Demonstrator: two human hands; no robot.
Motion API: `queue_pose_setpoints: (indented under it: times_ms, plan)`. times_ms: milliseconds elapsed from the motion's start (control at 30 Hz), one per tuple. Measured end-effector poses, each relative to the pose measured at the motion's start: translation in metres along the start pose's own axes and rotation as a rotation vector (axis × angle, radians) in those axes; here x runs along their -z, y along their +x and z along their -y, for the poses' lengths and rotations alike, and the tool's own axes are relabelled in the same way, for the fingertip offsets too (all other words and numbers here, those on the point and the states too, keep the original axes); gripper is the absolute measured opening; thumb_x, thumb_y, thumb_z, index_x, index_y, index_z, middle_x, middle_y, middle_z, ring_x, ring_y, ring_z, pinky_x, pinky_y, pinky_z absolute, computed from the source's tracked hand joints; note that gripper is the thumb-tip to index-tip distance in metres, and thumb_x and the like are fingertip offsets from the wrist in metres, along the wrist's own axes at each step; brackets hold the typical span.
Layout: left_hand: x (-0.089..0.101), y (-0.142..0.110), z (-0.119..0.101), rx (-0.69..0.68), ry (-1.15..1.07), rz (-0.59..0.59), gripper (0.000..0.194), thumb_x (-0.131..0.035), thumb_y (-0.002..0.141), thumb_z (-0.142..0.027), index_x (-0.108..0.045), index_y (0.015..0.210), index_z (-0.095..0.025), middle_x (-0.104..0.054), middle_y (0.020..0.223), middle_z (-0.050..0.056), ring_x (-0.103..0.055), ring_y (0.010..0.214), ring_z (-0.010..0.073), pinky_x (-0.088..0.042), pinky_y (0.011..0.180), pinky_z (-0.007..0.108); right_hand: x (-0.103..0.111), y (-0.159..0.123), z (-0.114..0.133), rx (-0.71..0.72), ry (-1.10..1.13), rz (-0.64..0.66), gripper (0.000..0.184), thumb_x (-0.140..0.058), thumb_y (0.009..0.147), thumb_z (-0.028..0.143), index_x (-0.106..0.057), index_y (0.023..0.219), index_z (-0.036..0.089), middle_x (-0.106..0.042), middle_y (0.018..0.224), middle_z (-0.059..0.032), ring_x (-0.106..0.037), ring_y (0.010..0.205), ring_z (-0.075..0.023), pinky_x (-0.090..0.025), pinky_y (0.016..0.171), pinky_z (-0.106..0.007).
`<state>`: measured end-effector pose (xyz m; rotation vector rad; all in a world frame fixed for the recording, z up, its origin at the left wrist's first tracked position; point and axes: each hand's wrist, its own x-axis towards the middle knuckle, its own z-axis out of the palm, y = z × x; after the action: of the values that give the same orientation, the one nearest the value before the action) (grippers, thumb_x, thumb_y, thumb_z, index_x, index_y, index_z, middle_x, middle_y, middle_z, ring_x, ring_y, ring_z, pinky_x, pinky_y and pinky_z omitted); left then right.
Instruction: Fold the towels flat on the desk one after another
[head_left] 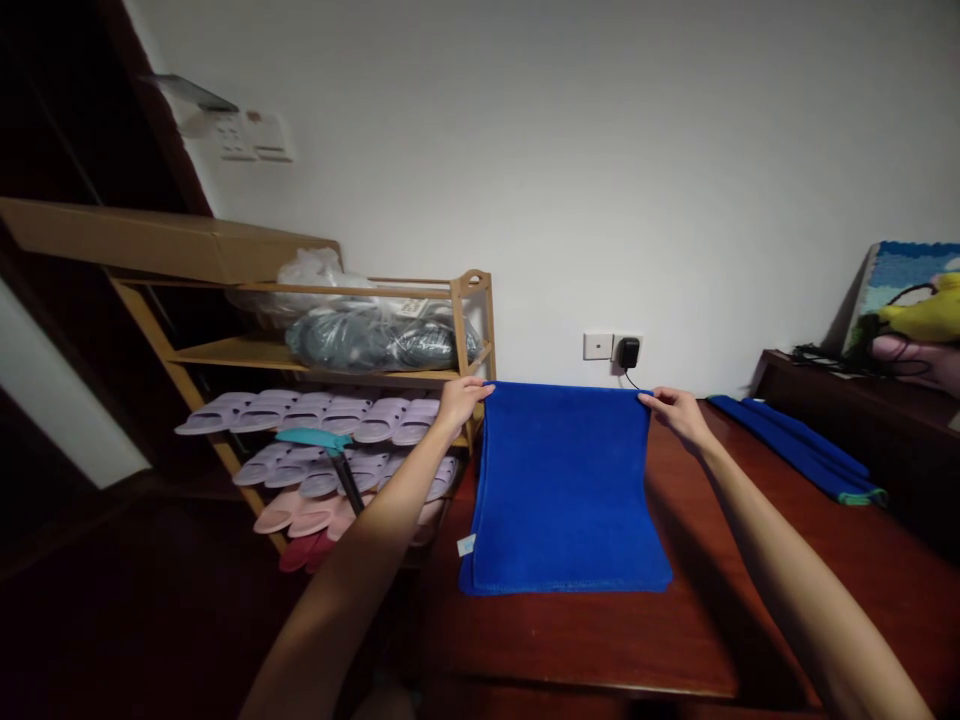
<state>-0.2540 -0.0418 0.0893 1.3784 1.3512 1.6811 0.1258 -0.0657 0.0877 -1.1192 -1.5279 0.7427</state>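
A folded blue towel point(566, 490) hangs between my two hands, its far edge lifted and its near edge lying on the reddish-brown wooden table point(600, 645). My left hand point(461, 403) pinches the far left corner. The far right corner is pinched between the thumb and fingers of my right hand point(675, 412). A small white label point(466, 545) sticks out at the towel's lower left side. More folded blue cloth point(795, 448) with a green edge lies on the table to the right.
Left of the table stands a wooden shoe rack point(472, 330) with several rows of slippers point(300, 412), plastic-wrapped items point(375, 340) and a cardboard box point(172, 240). A black charger point(628, 352) is plugged in at the wall. A picture point(904, 290) and plush toy point(930, 320) sit at right.
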Motion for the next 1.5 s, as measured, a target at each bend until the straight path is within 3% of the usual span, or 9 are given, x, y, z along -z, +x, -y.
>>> queue_pose_setpoints:
  times_ms: [333, 467, 633, 867, 1067, 1233, 1367, 1433, 1500]
  plan:
    - [-0.009, 0.016, -0.014, -0.07, 0.029, -0.086, 0.017, -0.076, 0.06, -0.023, -0.06, 0.064, -0.016, -0.038, 0.039, -0.011, -0.044, 0.039, 0.0079, -0.028, 0.042, 0.018, -0.011, 0.026, -0.004, 0.068, 0.026, -0.153, 0.043, -0.072, 0.058, 0.056, -0.06, 0.062, 0.016, -0.049, 0.055, 0.0035, -0.038, 0.052, -0.0078, -0.028, 0.047, -0.022]
    - [-0.014, 0.017, -0.021, -0.026, -0.019, -0.048, 0.021, -0.071, 0.068, -0.028, -0.058, 0.077, -0.014, -0.051, 0.041, -0.007, -0.045, 0.03, 0.0085, -0.026, 0.035, 0.018, -0.014, 0.032, -0.001, 0.066, 0.09, -0.181, 0.042, -0.07, 0.062, 0.056, -0.058, 0.062, 0.016, -0.045, 0.045, 0.0059, -0.034, 0.042, -0.0063, -0.025, 0.041, -0.022]
    - [-0.018, 0.02, -0.031, -0.011, -0.091, -0.057, 0.024, -0.064, 0.078, -0.029, -0.052, 0.092, -0.013, -0.062, 0.049, -0.001, -0.056, 0.033, 0.0122, -0.025, 0.033, 0.015, -0.02, 0.038, 0.009, 0.058, 0.18, -0.176, 0.046, -0.072, 0.059, 0.058, -0.059, 0.068, 0.015, -0.057, 0.048, 0.0011, -0.044, 0.035, -0.009, -0.034, 0.036, -0.024]
    - [-0.024, 0.046, -0.037, -0.024, -0.128, -0.069, 0.015, -0.058, 0.085, -0.024, -0.048, 0.092, -0.015, -0.067, 0.06, 0.001, -0.061, 0.038, 0.012, -0.029, 0.033, 0.013, -0.03, 0.07, 0.013, 0.064, 0.277, -0.227, 0.048, -0.076, 0.056, 0.055, -0.059, 0.073, 0.013, -0.068, 0.061, -0.0055, -0.056, 0.042, -0.0122, -0.039, 0.037, -0.023]
    - [-0.038, 0.068, -0.006, 0.037, -0.062, -0.033, 0.011, -0.053, 0.091, -0.023, -0.05, 0.098, -0.014, -0.068, 0.076, 0.003, -0.067, 0.061, 0.0124, -0.044, 0.046, 0.016, -0.047, 0.095, -0.025, 0.019, 0.272, -0.197, 0.047, -0.075, 0.057, 0.052, -0.058, 0.081, 0.016, -0.072, 0.075, -0.0087, -0.069, 0.071, -0.021, -0.049, 0.049, -0.023]
    - [-0.046, 0.074, 0.033, 0.081, 0.105, 0.081, 0.028, -0.055, 0.091, -0.033, -0.056, 0.113, -0.015, -0.061, 0.106, 0.006, -0.062, 0.086, 0.0173, -0.054, 0.074, 0.036, -0.064, 0.1, -0.068, -0.049, 0.136, -0.082, 0.055, -0.066, 0.066, 0.053, -0.057, 0.103, 0.014, -0.069, 0.103, -0.015, -0.066, 0.094, -0.0244, -0.054, 0.066, -0.03]
    - [-0.052, 0.071, 0.064, 0.061, 0.311, 0.204, 0.044, -0.05, 0.093, -0.032, -0.041, 0.133, -0.018, -0.048, 0.134, 0.012, -0.053, 0.114, 0.0239, -0.046, 0.092, 0.043, -0.08, 0.095, -0.095, -0.07, -0.054, 0.044, 0.073, -0.056, 0.076, 0.053, -0.036, 0.136, 0.017, -0.051, 0.134, -0.0144, -0.051, 0.12, -0.0233, -0.048, 0.091, -0.036]
    - [-0.055, 0.063, 0.082, 0.035, 0.44, 0.268, 0.055, -0.046, 0.094, -0.03, -0.025, 0.143, -0.019, -0.031, 0.148, 0.014, -0.036, 0.131, 0.0228, -0.036, 0.103, 0.04, -0.089, 0.089, -0.109, -0.087, -0.187, 0.117, 0.081, -0.052, 0.079, 0.053, -0.02, 0.145, 0.02, -0.036, 0.146, -0.0126, -0.038, 0.131, -0.0216, -0.038, 0.102, -0.037]
    - [-0.058, 0.048, 0.102, 0.017, 0.581, 0.341, 0.063, -0.044, 0.092, -0.032, -0.015, 0.147, -0.019, -0.019, 0.153, 0.012, -0.02, 0.139, 0.0209, -0.024, 0.11, 0.039, -0.097, 0.08, -0.124, -0.115, -0.339, 0.209, 0.083, -0.049, 0.08, 0.056, -0.014, 0.147, 0.022, -0.03, 0.149, -0.0105, -0.029, 0.136, -0.0221, -0.026, 0.11, -0.041]
